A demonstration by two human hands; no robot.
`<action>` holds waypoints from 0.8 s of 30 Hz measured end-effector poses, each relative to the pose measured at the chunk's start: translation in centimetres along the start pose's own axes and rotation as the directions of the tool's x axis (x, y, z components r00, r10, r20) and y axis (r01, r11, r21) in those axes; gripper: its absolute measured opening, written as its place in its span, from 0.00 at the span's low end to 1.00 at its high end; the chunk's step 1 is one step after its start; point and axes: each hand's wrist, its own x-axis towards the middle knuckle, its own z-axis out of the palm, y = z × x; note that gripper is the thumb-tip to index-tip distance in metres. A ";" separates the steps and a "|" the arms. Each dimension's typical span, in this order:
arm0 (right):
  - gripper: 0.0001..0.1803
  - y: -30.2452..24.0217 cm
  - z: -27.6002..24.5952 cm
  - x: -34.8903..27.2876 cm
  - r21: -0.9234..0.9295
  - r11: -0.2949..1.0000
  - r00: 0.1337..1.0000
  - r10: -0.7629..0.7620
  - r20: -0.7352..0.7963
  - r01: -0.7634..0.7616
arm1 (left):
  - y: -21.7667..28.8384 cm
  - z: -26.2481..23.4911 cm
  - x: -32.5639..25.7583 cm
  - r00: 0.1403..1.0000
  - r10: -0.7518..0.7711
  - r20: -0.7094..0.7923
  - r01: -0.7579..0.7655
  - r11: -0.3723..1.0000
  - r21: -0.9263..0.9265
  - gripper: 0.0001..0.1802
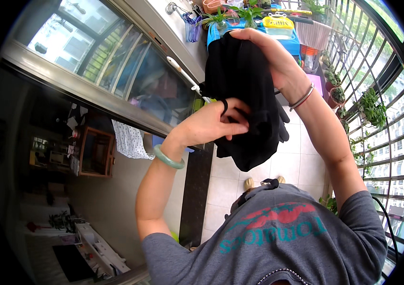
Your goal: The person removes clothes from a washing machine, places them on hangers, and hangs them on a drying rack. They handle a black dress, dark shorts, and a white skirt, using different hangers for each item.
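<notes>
While bunched, black garment (245,95) hides its shape, left hand (211,124) fingers pinching it, right hand (268,52) fingers gripping its top.

Sliding glass door (116,66) ran left of the hands, a white patterned cloth (128,140) hanging below it. Bunch of hangers (192,26) up beyond the hands, potted plants (233,14) and a yellow basket (278,22) on a blue tub (293,42) just behind them. Metal railing (392,118) with more plants (372,110) to the right. Tiled floor (302,166) below.
</notes>
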 end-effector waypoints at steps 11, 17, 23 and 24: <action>0.07 -0.6 -1.7 0.7 0.165 0.985 0.998 0.050 0.042 -0.057 | -0.3 2.3 3.4 0.906 0.075 -0.417 -0.100 0.994 -0.039 0.28; 0.07 -1.7 -2.6 0.2 0.009 0.999 0.997 -0.049 -0.060 0.050 | 0.0 0.5 0.7 0.827 0.216 -0.518 -0.255 0.967 -0.004 0.15; 0.07 0.6 -5.6 1.9 -0.406 0.913 0.998 -0.054 -0.021 0.041 | 4.0 -1.6 -2.1 0.781 0.241 -0.577 -0.494 0.803 -0.333 0.10; 0.09 1.2 -5.1 2.0 -0.435 0.901 0.999 -0.016 -0.033 0.000 | 4.9 -2.0 -2.3 0.800 0.232 -0.553 -0.493 0.779 -0.387 0.11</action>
